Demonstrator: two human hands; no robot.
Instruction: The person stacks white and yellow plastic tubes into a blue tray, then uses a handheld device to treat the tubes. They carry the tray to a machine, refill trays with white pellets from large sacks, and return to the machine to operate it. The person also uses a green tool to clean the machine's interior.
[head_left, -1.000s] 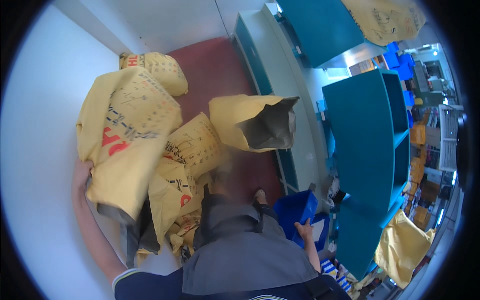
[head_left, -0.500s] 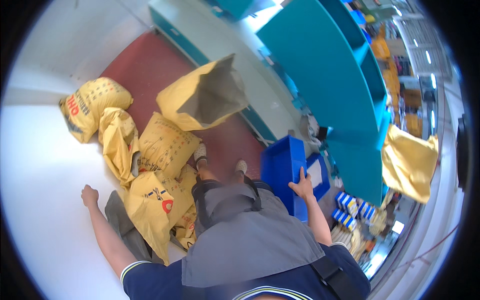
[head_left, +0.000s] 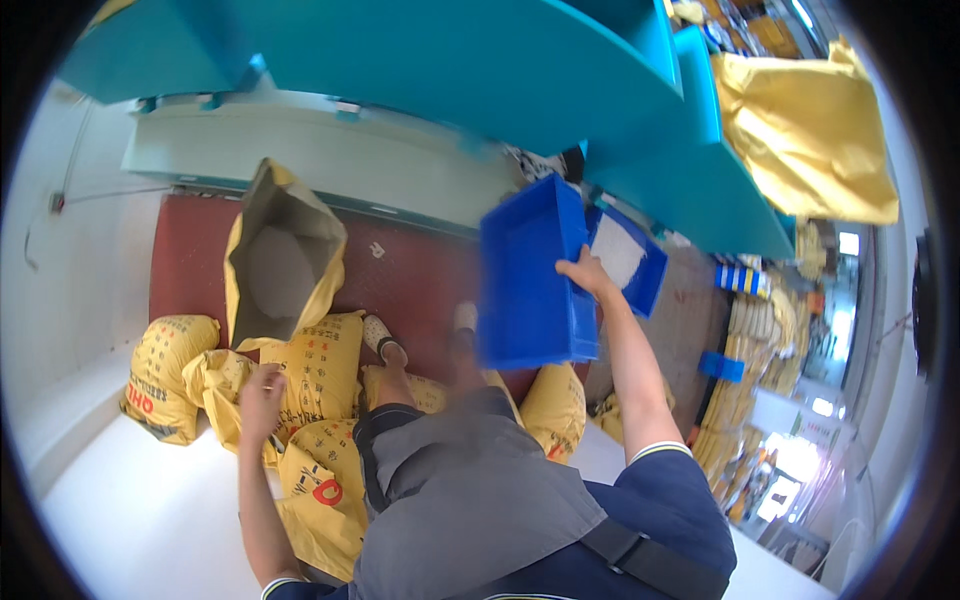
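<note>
My right hand point(head_left: 592, 274) grips the right wall of a deep blue plastic bin point(head_left: 535, 290), thumb over its rim. The bin is held in front of my legs at the right, and no contents show inside it. Just beyond my right hand, a second blue bin point(head_left: 652, 270) holds white material point(head_left: 618, 250). At the left, my left hand point(head_left: 262, 398) hovers over yellow sacks with fingers loosely curled and slightly apart; nothing shows in it. Beyond it stands an open yellow sack point(head_left: 335, 245) with grey lining and pale material point(head_left: 280, 275) inside.
Filled yellow sacks point(head_left: 170, 370) lie at the left, with others around my legs. A teal cabinet point(head_left: 450, 70) and a pale ledge point(head_left: 400, 165) run across the far side. A yellow sack point(head_left: 805, 130) hangs at the upper right. Stacked sacks point(head_left: 745, 350) stand farther right.
The view has turned to the right. My left hand has come in from the side toward the sacks, its fist loosened. My right hand still holds the blue bin, now with more of its inside showing.
</note>
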